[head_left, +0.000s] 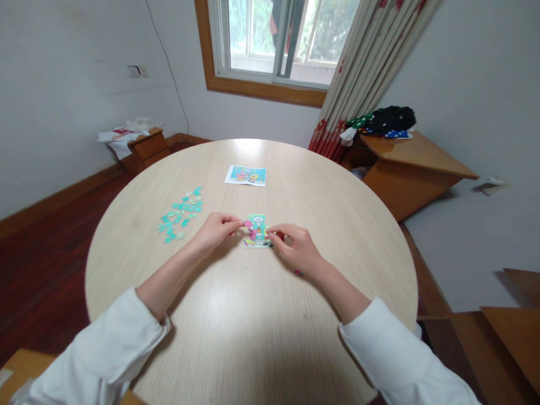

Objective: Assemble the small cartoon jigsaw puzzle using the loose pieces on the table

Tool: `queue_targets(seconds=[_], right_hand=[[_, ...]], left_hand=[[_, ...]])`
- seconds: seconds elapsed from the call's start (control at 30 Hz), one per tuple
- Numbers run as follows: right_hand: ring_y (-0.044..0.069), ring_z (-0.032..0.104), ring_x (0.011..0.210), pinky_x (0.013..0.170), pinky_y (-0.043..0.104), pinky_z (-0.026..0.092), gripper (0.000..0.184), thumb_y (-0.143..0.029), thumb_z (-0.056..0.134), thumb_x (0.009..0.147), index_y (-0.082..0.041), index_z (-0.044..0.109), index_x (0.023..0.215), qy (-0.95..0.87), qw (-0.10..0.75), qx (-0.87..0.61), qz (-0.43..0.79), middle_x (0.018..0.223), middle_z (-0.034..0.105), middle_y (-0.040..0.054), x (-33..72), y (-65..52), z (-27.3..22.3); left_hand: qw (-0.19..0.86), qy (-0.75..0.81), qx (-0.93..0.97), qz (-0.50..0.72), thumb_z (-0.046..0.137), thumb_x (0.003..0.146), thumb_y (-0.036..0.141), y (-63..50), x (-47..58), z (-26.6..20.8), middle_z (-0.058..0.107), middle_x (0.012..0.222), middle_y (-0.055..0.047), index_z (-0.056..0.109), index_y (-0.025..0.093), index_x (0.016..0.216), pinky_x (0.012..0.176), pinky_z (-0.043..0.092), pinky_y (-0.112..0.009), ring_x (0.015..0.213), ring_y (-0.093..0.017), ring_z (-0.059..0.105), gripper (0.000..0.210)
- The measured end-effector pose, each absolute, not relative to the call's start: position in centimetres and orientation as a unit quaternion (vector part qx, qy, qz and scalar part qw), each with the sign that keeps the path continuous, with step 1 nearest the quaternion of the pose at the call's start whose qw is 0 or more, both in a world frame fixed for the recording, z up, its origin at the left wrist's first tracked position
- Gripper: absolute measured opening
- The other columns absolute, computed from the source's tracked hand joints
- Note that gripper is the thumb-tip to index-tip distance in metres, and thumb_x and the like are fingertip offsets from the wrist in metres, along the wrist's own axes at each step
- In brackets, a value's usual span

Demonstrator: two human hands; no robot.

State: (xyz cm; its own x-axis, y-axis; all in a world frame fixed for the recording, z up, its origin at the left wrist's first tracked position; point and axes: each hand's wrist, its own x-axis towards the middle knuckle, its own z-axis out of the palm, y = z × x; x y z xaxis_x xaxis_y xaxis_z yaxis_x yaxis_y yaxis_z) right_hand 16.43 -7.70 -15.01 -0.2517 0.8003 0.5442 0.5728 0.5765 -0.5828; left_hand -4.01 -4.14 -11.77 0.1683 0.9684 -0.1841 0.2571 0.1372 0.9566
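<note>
A partly joined jigsaw puzzle (259,230) with cartoon figures in teal, pink and yellow lies on the table in front of me. My left hand (220,229) is closed in a pinch at its left edge, thumb and forefinger on a pink puzzle piece (248,224). At the right edge, the closed fingertips of my right hand (295,243) meet a puzzle piece with yellow on it (267,232), partly covered by the fingers. A small dark-pink piece (298,273) lies under my right wrist, mostly hidden.
Loose teal puzzle pieces (181,214) are spread to the left on the round wooden table (253,337). A printed picture sheet (246,175) lies beyond the puzzle. Behind the table on the right, a wooden cabinet (413,163) carries cloths, near a curtain (363,67).
</note>
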Motion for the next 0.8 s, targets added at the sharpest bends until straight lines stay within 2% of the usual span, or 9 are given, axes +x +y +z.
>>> queue_targets(seconds=[0.2, 0.8], right_hand=[[0.014, 0.061, 0.063, 0.066, 0.027, 0.048, 0.015, -0.022, 0.059, 0.084, -0.02, 0.074, 0.089, -0.78, 0.424, -0.437, 0.146, 0.075, 0.073, 0.0042, 16.3, -7.6, -15.1], [0.014, 0.062, 0.064, 0.066, 0.028, 0.048, 0.013, -0.021, 0.06, 0.084, -0.019, 0.073, 0.088, -0.784, 0.428, -0.427, 0.143, 0.079, 0.074, 0.0055, 16.2, -7.8, -15.0]], left_hand=[[0.566, 0.475, 0.596, 0.314, 0.067, 0.061, 0.043, -5.0, -3.4, -11.6, 0.04, 0.043, 0.006, 0.058, 0.015, 0.054, 0.048, 0.018, -0.025, 0.044, -0.006, 0.029, 0.031], [0.583, 0.429, 0.621, 0.3, 0.069, 0.062, 0.052, -5.2, -3.2, -12.0, 0.038, 0.044, 0.005, 0.053, 0.016, 0.052, 0.048, 0.019, -0.024, 0.046, -0.007, 0.029, 0.04]])
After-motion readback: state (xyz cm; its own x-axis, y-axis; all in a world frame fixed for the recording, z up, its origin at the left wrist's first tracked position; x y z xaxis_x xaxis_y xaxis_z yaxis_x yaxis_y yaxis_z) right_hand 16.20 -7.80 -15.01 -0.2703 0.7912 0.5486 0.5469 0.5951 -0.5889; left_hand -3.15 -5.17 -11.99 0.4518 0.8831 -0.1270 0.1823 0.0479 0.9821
